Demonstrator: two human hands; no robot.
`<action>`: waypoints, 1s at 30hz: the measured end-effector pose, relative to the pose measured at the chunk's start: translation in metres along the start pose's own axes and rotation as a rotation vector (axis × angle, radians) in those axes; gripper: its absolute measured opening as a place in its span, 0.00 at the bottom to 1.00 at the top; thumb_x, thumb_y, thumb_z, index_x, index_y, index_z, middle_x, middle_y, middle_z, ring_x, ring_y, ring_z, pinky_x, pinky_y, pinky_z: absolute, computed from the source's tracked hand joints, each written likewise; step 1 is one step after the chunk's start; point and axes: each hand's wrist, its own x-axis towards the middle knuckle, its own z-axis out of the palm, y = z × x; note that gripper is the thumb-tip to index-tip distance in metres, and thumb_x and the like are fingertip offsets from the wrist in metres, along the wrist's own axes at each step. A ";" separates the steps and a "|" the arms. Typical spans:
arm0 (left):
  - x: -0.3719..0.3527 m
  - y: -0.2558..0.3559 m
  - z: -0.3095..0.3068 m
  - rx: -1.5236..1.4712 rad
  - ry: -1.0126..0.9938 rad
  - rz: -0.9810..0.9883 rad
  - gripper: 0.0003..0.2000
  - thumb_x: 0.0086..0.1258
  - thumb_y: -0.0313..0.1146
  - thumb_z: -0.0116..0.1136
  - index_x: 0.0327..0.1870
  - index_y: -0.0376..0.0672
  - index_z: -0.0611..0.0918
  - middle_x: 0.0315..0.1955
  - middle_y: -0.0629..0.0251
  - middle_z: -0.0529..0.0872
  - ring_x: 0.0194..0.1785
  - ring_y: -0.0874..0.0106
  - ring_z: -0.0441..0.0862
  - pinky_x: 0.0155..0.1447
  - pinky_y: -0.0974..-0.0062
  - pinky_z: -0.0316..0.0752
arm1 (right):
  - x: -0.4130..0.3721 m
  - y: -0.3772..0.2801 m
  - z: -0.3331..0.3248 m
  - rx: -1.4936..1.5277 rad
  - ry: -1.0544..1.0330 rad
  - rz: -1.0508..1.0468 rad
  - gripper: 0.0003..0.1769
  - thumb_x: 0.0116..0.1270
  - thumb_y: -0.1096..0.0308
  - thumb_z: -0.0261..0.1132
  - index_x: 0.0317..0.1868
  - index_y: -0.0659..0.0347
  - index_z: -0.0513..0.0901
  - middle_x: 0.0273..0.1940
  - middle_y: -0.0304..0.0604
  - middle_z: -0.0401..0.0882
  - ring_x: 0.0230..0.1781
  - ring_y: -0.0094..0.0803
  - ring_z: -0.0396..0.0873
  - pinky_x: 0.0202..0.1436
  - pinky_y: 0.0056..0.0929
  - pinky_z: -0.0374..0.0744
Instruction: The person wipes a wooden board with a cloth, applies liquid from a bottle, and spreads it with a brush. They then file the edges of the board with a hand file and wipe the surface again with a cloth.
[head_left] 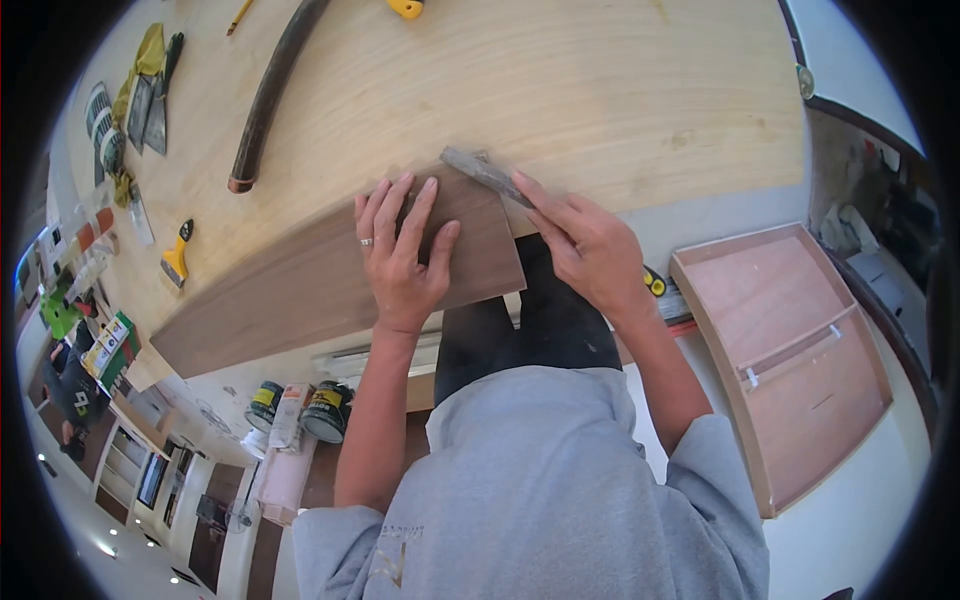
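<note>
My left hand (408, 250) lies with fingers spread on a long dark brown wooden board (300, 280), pressing it near its right end; a ring shows on one finger. In my right hand (595, 250) is a narrow grey block (480, 172) that looks like a sanding block. It is gripped at its near end and rests along the board's right end, at the far corner. My right fingers are wrapped round it, so part of it is hidden. The board lies along the near edge of the pale wooden worktable.
On the worktable (600, 100) lie a dark curved rod (270, 100), a yellow-handled scraper (175, 258) and putty knives (150, 110). A shallow wooden drawer-like box (790, 370) stands at right. Paint cans (326, 412) sit low at left. Another person (72, 395) is at far left.
</note>
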 end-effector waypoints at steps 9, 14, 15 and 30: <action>0.045 0.021 0.005 -0.018 -0.051 -0.028 0.23 0.66 0.36 0.75 0.64 0.52 0.89 0.55 0.63 0.83 0.59 0.59 0.78 0.70 0.56 0.67 | -0.026 0.020 -0.020 0.187 0.125 0.085 0.33 0.75 0.74 0.71 0.77 0.36 0.81 0.26 0.46 0.70 0.25 0.42 0.71 0.33 0.40 0.75; 0.061 0.021 0.009 -0.073 -0.134 0.013 0.19 0.65 0.36 0.75 0.59 0.52 0.89 0.51 0.64 0.84 0.57 0.60 0.79 0.67 0.59 0.69 | -0.037 0.013 -0.009 0.161 0.066 0.155 0.33 0.76 0.73 0.71 0.77 0.35 0.81 0.25 0.45 0.69 0.23 0.40 0.69 0.31 0.40 0.74; 0.062 0.020 0.011 -0.078 -0.120 0.018 0.19 0.65 0.36 0.75 0.58 0.51 0.89 0.51 0.63 0.85 0.56 0.60 0.79 0.66 0.59 0.69 | -0.038 0.012 -0.007 0.162 0.064 0.167 0.33 0.76 0.73 0.71 0.77 0.35 0.81 0.25 0.45 0.69 0.23 0.40 0.69 0.31 0.40 0.74; 0.066 0.020 0.017 -0.098 -0.092 -0.005 0.16 0.62 0.28 0.71 0.52 0.47 0.90 0.47 0.63 0.87 0.53 0.58 0.79 0.62 0.61 0.72 | -0.036 -0.003 -0.013 -0.011 -0.036 0.126 0.39 0.71 0.74 0.71 0.79 0.30 0.78 0.26 0.39 0.66 0.21 0.40 0.69 0.25 0.42 0.73</action>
